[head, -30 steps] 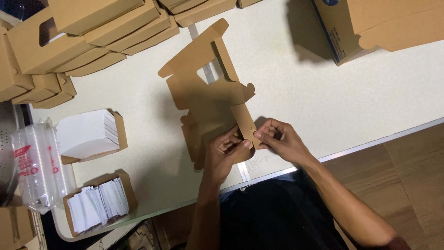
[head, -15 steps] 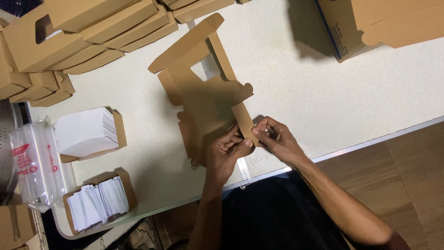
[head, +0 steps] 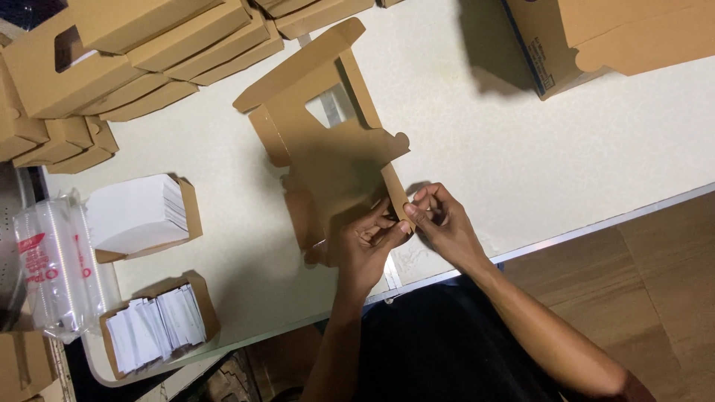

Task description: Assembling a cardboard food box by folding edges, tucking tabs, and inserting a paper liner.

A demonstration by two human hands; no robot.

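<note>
A flat brown cardboard box blank with a clear window cut-out lies partly raised on the white table. Both my hands pinch a narrow side flap at its near right corner. My left hand grips the flap from the left, with fingers under the card. From the right, my right hand holds the same flap's edge between thumb and fingertips. The blank's far flap tilts up off the table.
Folded brown boxes are stacked at the far left. A big carton stands far right. Two small card trays hold white paper stacks and slips. A clear plastic bundle lies at the left edge.
The box blank has shifted slightly away and to the left and its far flap has risen. Both hands stay pinched on the near flap.
</note>
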